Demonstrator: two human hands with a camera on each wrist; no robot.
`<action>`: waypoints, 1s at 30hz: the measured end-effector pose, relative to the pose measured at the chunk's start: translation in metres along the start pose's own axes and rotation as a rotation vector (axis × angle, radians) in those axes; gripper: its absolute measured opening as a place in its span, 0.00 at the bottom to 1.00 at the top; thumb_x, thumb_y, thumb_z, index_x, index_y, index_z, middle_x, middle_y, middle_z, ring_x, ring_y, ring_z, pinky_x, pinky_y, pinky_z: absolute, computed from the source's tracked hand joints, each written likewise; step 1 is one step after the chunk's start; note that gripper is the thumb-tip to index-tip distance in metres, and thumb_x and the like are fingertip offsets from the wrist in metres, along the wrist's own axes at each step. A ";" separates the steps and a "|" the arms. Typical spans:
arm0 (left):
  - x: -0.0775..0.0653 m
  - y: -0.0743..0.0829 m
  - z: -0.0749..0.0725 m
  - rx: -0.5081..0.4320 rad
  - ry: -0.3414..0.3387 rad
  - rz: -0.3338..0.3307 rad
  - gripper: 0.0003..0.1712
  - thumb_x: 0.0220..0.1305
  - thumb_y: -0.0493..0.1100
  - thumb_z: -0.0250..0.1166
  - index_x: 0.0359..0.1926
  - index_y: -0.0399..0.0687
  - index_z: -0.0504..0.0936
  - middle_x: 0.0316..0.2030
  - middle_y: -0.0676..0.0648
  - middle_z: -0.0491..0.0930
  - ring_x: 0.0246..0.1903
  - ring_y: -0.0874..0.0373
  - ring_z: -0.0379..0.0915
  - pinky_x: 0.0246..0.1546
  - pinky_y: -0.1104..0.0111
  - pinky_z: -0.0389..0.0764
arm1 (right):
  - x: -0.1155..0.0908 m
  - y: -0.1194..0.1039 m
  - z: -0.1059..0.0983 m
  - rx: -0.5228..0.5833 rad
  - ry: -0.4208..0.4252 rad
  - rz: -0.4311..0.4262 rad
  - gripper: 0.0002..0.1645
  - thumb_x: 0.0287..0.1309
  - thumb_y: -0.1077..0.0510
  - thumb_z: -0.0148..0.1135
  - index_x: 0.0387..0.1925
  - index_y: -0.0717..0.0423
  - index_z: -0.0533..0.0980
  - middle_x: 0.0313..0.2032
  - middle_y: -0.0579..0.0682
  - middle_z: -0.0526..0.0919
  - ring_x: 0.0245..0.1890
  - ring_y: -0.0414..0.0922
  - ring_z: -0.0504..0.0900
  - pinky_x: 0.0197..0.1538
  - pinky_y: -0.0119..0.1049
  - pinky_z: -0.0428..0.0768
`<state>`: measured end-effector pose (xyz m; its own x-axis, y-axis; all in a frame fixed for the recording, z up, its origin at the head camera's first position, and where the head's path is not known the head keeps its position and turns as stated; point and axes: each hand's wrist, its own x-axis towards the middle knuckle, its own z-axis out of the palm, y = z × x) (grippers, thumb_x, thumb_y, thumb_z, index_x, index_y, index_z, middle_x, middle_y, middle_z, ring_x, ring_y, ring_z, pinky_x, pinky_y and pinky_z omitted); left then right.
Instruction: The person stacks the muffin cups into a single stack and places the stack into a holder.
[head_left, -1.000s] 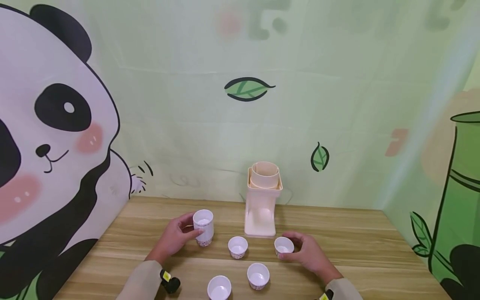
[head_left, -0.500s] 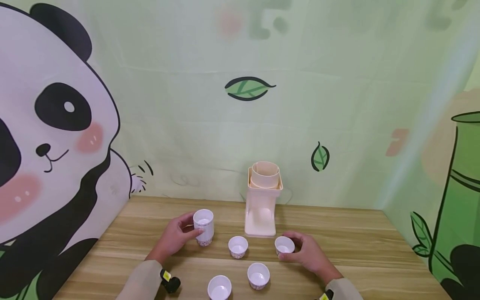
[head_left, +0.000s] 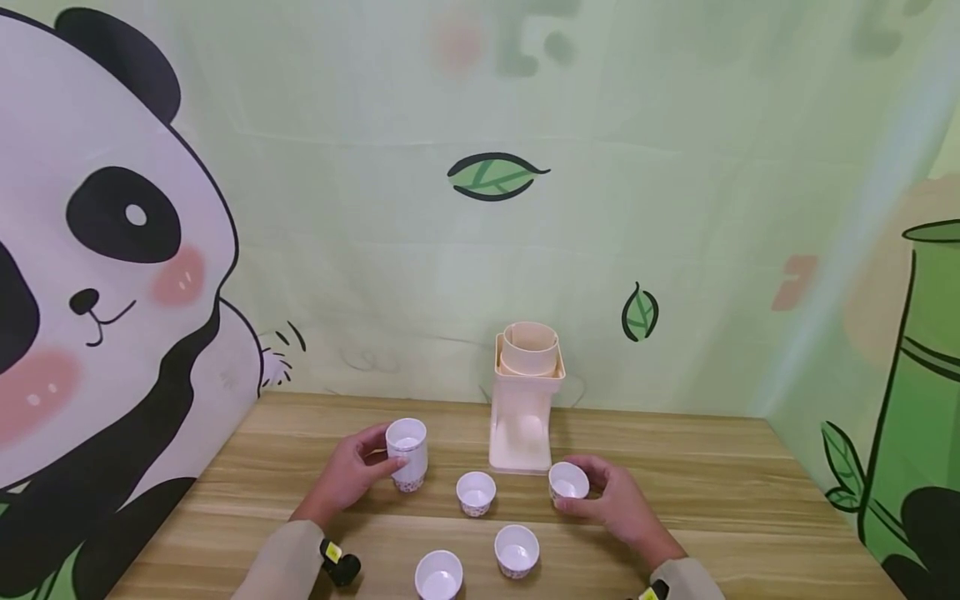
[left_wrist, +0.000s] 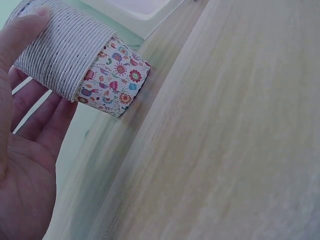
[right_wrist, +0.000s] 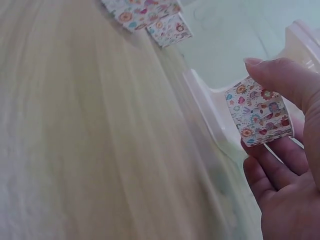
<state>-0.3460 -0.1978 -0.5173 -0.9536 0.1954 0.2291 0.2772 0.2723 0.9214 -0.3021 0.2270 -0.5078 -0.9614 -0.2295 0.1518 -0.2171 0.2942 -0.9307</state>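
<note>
My left hand [head_left: 354, 473] grips an upright stack of white paper baking cups [head_left: 409, 468], thumb across its front. In the left wrist view the nested rims of the cup stack [left_wrist: 75, 50] show as ridges above a flower-printed lowest cup. At the right, my right hand [head_left: 621, 505] holds a single flower-printed paper baking cup [head_left: 567, 485] between thumb and fingers, its mouth tilted up toward the head camera. The right wrist view shows that cup [right_wrist: 260, 114] close up, above the table with the fingers beneath its base.
A pale pink stand [head_left: 522, 425] with a round tube [head_left: 529, 350] on top stands at the back, between the hands. Three single paper cups, one behind [head_left: 476, 497], one at front right [head_left: 517, 554] and one at front left [head_left: 439, 575], sit on the wooden table [head_left: 675, 450].
My right hand has raised its baking cup slightly and moved it a little away from me. The left hand and its stack stay in place.
</note>
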 end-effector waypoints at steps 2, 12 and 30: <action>0.000 -0.001 0.000 0.006 0.001 -0.007 0.35 0.60 0.46 0.77 0.66 0.44 0.77 0.59 0.40 0.82 0.60 0.44 0.79 0.64 0.53 0.80 | 0.000 -0.003 0.001 -0.001 0.010 0.003 0.39 0.47 0.60 0.82 0.60 0.64 0.76 0.54 0.61 0.85 0.52 0.48 0.84 0.53 0.27 0.81; 0.001 -0.002 -0.001 0.019 0.009 -0.043 0.35 0.59 0.49 0.77 0.66 0.49 0.77 0.60 0.44 0.83 0.61 0.47 0.79 0.64 0.56 0.80 | -0.001 -0.017 0.007 -0.016 0.042 -0.036 0.39 0.46 0.59 0.83 0.60 0.63 0.77 0.55 0.58 0.85 0.51 0.38 0.84 0.55 0.25 0.80; 0.000 -0.002 0.000 -0.011 -0.010 0.007 0.35 0.60 0.46 0.76 0.67 0.44 0.76 0.59 0.39 0.82 0.60 0.45 0.79 0.63 0.58 0.81 | 0.005 -0.046 0.026 0.061 -0.018 -0.086 0.40 0.47 0.62 0.82 0.62 0.66 0.75 0.56 0.62 0.84 0.54 0.45 0.83 0.59 0.27 0.79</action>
<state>-0.3469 -0.1983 -0.5189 -0.9506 0.2062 0.2321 0.2821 0.2610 0.9232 -0.2923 0.1885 -0.4730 -0.9362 -0.2686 0.2267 -0.2879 0.2157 -0.9331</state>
